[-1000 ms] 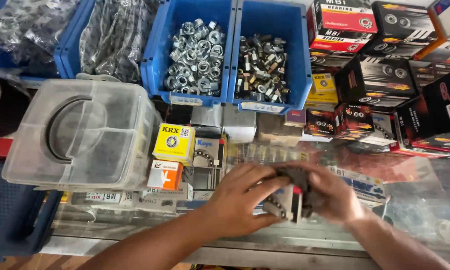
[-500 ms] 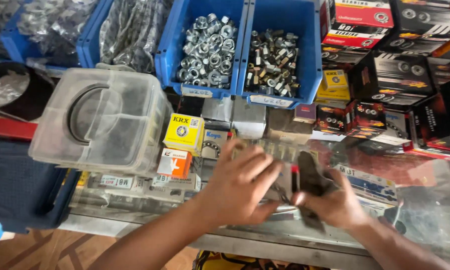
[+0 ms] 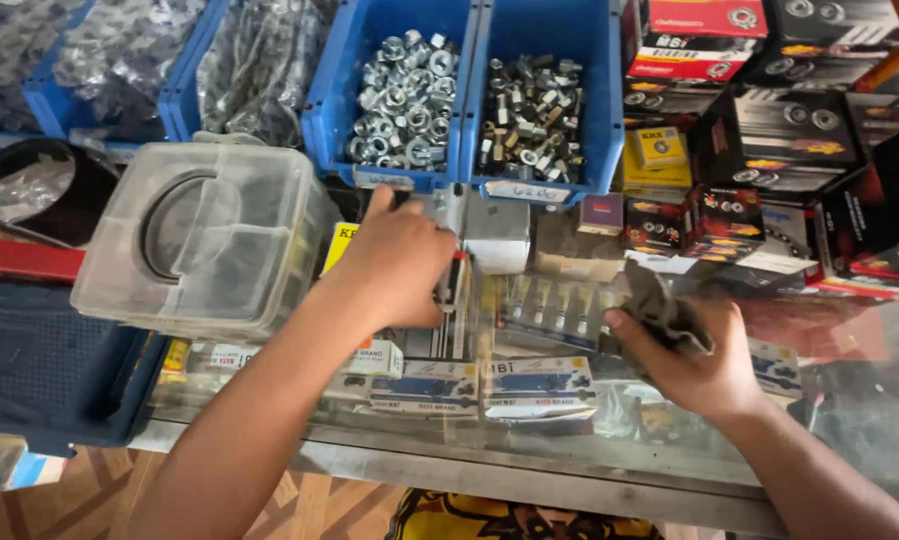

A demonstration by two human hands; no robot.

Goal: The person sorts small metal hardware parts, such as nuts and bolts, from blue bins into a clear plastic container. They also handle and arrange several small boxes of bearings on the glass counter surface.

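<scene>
The left hand (image 3: 394,262) is closed around a small boxed part (image 3: 456,280) on the glass worktop (image 3: 569,455), just below the blue bin of nuts (image 3: 401,90). The right hand (image 3: 691,362) grips a dark crumpled cloth (image 3: 661,310) right of that bin. The person should lift straight up; boxes crowd every side, and the clear plastic container (image 3: 204,240) blocks the left.

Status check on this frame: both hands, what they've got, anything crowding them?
Left hand closed on a small box by the blue bins. Right hand grips a dark crumpled wrapper over the glass counter. Clear plastic tub sits close at left.
</scene>
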